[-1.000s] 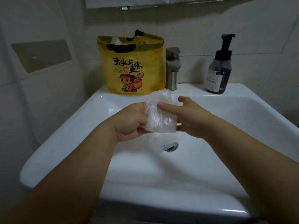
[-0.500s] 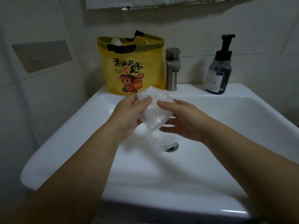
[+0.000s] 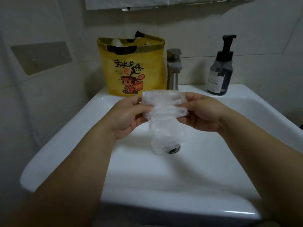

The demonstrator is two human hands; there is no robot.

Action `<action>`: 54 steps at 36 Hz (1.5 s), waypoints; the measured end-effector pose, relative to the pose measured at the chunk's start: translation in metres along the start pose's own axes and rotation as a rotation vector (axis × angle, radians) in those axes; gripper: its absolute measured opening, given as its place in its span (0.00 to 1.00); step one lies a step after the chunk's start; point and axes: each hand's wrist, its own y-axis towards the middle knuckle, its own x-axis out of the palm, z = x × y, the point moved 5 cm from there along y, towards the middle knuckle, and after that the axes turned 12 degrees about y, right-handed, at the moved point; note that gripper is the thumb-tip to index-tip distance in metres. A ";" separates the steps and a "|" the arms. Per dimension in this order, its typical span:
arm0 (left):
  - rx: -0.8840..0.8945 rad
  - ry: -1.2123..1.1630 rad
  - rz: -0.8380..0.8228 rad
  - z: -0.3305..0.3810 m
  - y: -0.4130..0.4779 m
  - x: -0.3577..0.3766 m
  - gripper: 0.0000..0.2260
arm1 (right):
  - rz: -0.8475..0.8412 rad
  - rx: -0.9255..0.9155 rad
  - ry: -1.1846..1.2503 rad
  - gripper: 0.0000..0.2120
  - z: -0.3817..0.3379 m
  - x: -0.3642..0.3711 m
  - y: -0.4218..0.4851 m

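Note:
A thin clear plastic bag [image 3: 165,115] hangs over the white sink [image 3: 147,177]. Its top is bunched and stretched sideways between both hands, and its lower end droops toward the drain [image 3: 173,149]. My left hand [image 3: 129,115] pinches the bag's left edge with thumb and fingers. My right hand [image 3: 201,112] pinches the right edge the same way. Both hands are held above the basin's middle.
A yellow printed bag [image 3: 132,68] with things inside stands on the sink's back ledge at the left. A steel faucet [image 3: 173,69] rises behind the hands. A dark pump bottle [image 3: 220,69] stands at the back right. Tiled walls close in on the left and behind.
The bag was crumpled between my hands a second ago. My hands have since moved apart and up, pulling its top wide so the rest hangs down.

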 end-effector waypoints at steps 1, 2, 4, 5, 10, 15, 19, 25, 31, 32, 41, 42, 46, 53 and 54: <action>0.004 0.006 -0.012 0.001 -0.001 0.001 0.12 | -0.002 0.002 -0.018 0.13 -0.001 -0.001 -0.001; 0.007 0.015 -0.016 0.001 -0.002 0.002 0.13 | 0.007 0.006 -0.034 0.15 -0.001 -0.002 -0.001; 0.009 0.030 -0.005 0.002 -0.004 0.002 0.13 | 0.021 0.019 -0.056 0.18 -0.001 -0.004 -0.002; 0.004 0.030 0.003 0.001 -0.004 0.002 0.13 | 0.016 0.028 -0.065 0.18 -0.001 -0.004 -0.002; -0.068 0.103 -0.047 -0.003 -0.007 0.006 0.09 | 0.046 0.003 -0.089 0.17 -0.004 -0.007 -0.002; -0.061 0.117 -0.022 -0.001 -0.009 0.005 0.09 | 0.036 -0.034 -0.074 0.18 -0.005 -0.001 -0.003; -0.035 0.130 0.004 0.000 -0.007 0.005 0.11 | -0.005 0.018 -0.100 0.22 -0.001 0.002 -0.004; -0.074 -0.028 0.053 0.003 -0.007 0.001 0.14 | 0.076 0.019 -0.302 0.08 0.006 -0.001 -0.003; -0.024 0.344 0.123 -0.001 -0.006 0.000 0.05 | 0.095 -0.067 -0.416 0.06 0.002 0.002 -0.004; -0.007 0.372 0.123 -0.001 -0.006 0.000 0.04 | 0.106 -0.078 -0.425 0.07 0.001 0.002 -0.005; 0.120 0.453 0.189 0.003 -0.007 -0.005 0.15 | 0.166 -0.201 -0.643 0.21 -0.006 0.000 -0.005; 0.142 0.488 0.208 0.005 -0.007 -0.004 0.15 | 0.180 -0.221 -0.723 0.22 -0.006 0.000 -0.005; 0.240 0.638 0.277 0.006 -0.006 -0.003 0.12 | 0.223 -0.323 -1.008 0.22 -0.008 0.000 -0.005; 0.340 0.759 0.400 0.010 -0.005 -0.006 0.06 | 0.221 -0.443 -1.171 0.12 -0.012 0.003 -0.006; 0.337 0.773 0.388 0.009 -0.005 -0.006 0.04 | 0.216 -0.450 -1.188 0.10 -0.013 0.004 -0.006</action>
